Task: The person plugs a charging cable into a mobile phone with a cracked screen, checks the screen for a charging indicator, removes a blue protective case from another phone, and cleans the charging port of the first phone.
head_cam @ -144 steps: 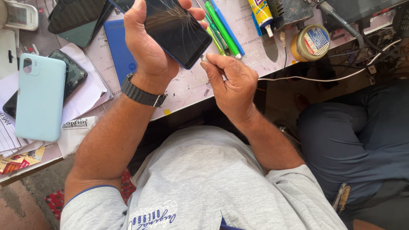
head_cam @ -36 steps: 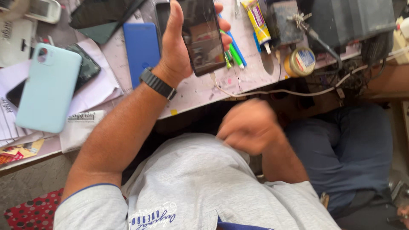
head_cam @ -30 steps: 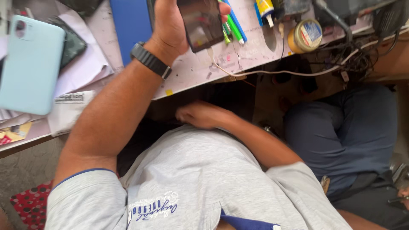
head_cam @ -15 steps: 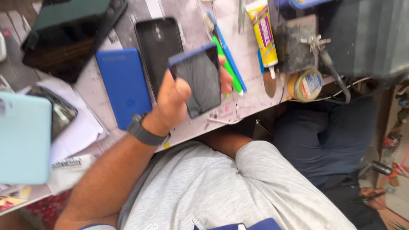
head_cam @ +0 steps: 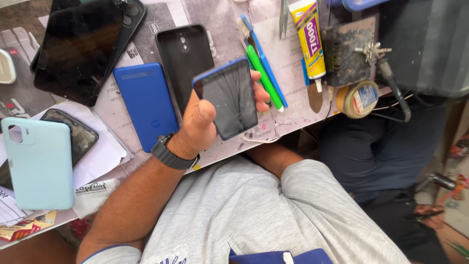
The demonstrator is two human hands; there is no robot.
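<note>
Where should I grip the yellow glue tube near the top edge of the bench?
Probably the glue tube's flat yellow body, pinched across its width from above. It lies flat, nozzle toward the bench edge, with green and blue tools close on its left.

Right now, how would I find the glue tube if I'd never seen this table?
Start at the cluttered table and go to its far right part, beside the grimy dark block. The glue tube lies there with its nozzle pointing toward the person. It is the only yellow thing, next to the thin green and blue tools.
</note>
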